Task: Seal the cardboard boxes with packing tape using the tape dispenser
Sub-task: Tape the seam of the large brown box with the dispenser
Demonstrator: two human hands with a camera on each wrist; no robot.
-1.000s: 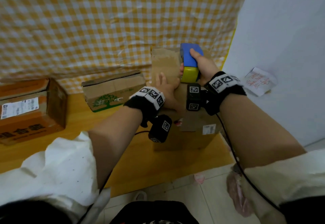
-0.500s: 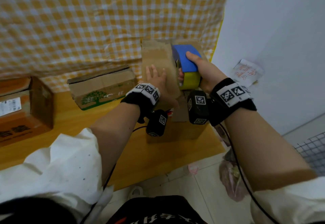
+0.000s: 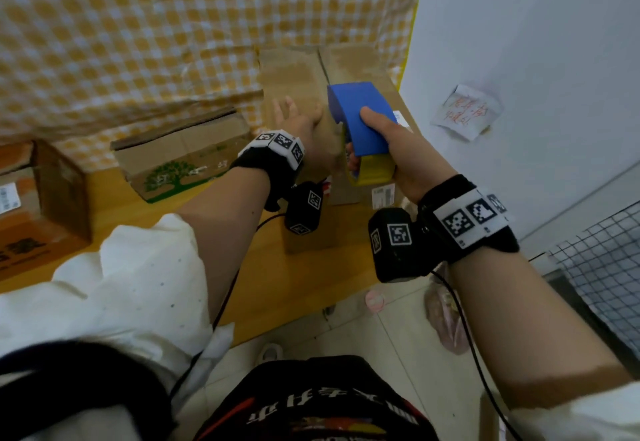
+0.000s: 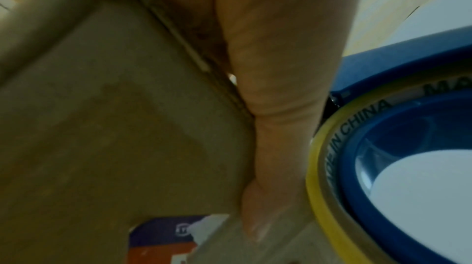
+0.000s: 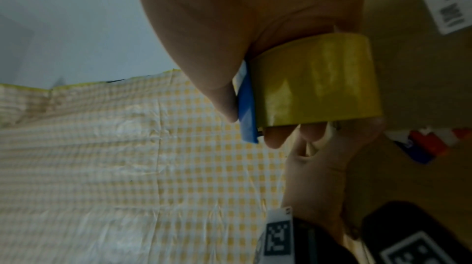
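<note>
A tall cardboard box (image 3: 291, 70) stands at the table's right end against the checked cloth. My right hand (image 3: 398, 150) grips a blue tape dispenser (image 3: 360, 111) loaded with a yellow tape roll (image 3: 374, 172), held over the box's top seam near its front edge. The roll shows again in the right wrist view (image 5: 316, 80) and in the left wrist view (image 4: 316, 167). My left hand (image 3: 301, 129) lies flat with straight fingers on the box's left flap (image 4: 114, 127), just left of the dispenser.
A smaller box with a green tree print (image 3: 180, 156) lies to the left, an orange-brown box (image 3: 38, 205) further left. The wooden table (image 3: 249, 288) ends near my body. A white wall with a paper note (image 3: 464, 111) stands at right, a wire grid (image 3: 602, 267) lower right.
My right hand has drawn the dispenser toward me along the box's top seam. The left hand stayed flat on the flap. My head view has shifted right and closer.
</note>
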